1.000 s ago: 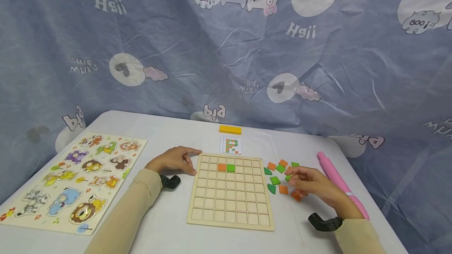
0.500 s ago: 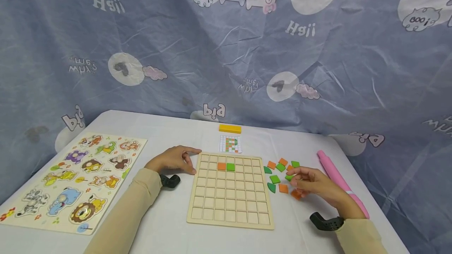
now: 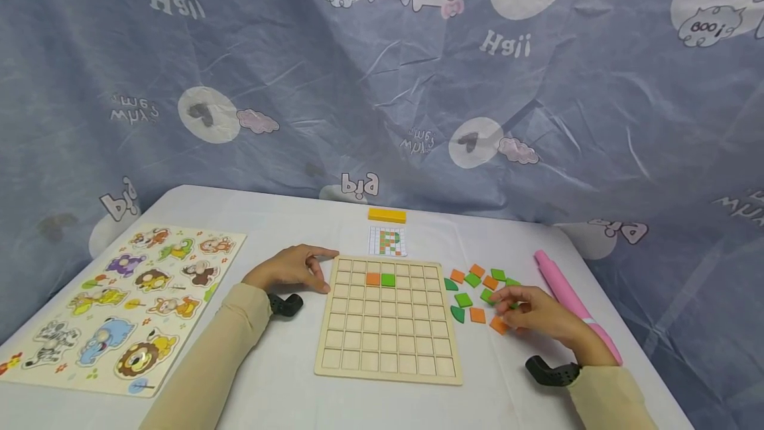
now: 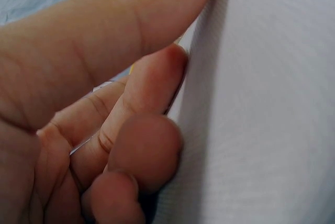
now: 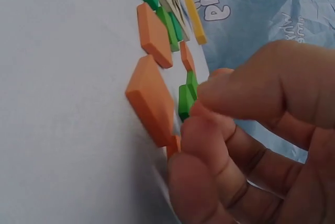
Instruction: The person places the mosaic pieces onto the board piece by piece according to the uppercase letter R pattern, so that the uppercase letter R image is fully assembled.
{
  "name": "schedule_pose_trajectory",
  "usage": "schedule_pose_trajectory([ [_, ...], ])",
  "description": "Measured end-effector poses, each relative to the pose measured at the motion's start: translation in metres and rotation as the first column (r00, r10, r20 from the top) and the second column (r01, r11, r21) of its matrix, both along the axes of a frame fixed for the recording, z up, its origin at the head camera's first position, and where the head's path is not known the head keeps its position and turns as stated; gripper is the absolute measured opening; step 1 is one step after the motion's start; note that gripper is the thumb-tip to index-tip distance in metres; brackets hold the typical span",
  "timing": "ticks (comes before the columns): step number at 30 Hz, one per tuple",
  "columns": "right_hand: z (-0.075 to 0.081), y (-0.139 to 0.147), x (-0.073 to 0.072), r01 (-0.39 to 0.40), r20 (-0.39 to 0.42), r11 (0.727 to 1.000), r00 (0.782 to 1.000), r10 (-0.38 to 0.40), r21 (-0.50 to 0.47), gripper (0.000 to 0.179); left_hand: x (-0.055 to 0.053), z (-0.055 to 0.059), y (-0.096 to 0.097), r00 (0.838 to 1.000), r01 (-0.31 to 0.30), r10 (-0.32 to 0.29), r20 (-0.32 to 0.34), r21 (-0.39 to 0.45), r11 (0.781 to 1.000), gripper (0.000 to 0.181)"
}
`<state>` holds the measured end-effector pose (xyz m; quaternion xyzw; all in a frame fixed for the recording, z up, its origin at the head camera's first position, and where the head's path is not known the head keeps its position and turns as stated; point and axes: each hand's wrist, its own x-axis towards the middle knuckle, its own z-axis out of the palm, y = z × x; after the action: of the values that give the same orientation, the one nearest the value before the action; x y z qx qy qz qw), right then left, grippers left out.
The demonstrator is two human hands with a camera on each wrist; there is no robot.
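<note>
A square wooden grid board point(image 3: 379, 325) lies at the middle of the table. An orange square tile point(image 3: 373, 279) and a green square tile point(image 3: 388, 280) sit side by side in its second row. My left hand point(image 3: 292, 267) rests at the board's upper left, index fingertip at the corner and thumb at the left edge. My right hand point(image 3: 543, 316) hovers low over loose tiles right of the board, fingers loosely bent, with no tile showing between them. An orange tile point(image 5: 149, 101) lies close by its fingertips in the right wrist view. Some tiles are partly hidden under this hand.
Behind the board lie a pattern card point(image 3: 387, 242) and a yellow block point(image 3: 386, 216). An animal puzzle board point(image 3: 199, 310) covers the left side. A pink roll point(image 3: 564, 292) lies beyond my right hand. Dark green quarter-round tiles point(image 3: 457, 314) lie along the board's right edge.
My right hand has shifted slightly right over the tiles, uncovering more of the green and orange ones. My left hand stays at the board's corner. The head view has tilted slightly.
</note>
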<state>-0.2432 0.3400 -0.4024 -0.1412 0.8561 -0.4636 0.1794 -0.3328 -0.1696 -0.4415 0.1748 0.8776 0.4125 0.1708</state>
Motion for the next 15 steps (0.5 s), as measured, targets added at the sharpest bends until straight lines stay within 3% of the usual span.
schedule_pose_trajectory([
  [15, -0.0083, 0.0006, -0.0008, -0.012, -0.057, 0.997, 0.998, 0.017, 0.075, 0.036, 0.0005, 0.0008, 0.0004, 1.000, 0.011, -0.011, -0.007, 0.024, 1.000, 0.090],
])
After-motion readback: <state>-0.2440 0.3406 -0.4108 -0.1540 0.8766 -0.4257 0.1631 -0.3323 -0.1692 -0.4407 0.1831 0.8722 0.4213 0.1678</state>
